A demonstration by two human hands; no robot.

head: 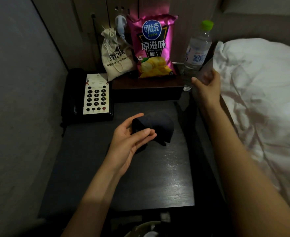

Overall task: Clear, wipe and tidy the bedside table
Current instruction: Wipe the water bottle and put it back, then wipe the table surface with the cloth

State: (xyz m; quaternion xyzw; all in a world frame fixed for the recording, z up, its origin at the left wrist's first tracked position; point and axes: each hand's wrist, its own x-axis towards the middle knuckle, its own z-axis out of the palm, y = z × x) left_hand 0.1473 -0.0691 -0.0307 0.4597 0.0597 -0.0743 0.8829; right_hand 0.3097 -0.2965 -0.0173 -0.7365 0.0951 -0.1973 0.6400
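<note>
Head view looks down on a dark bedside table. On it lies a crumpled dark cloth — the left hand pinches its near edge between thumb and fingers. At the table's right edge the right hand wraps around the lower part of a clear water bottle with a green cap, tilted slightly. Farther back, on a raised dark box, a pink chip bag stands beside a beige drawstring pouch. A black telephone sits at the left — white bedding lies to the right.
</note>
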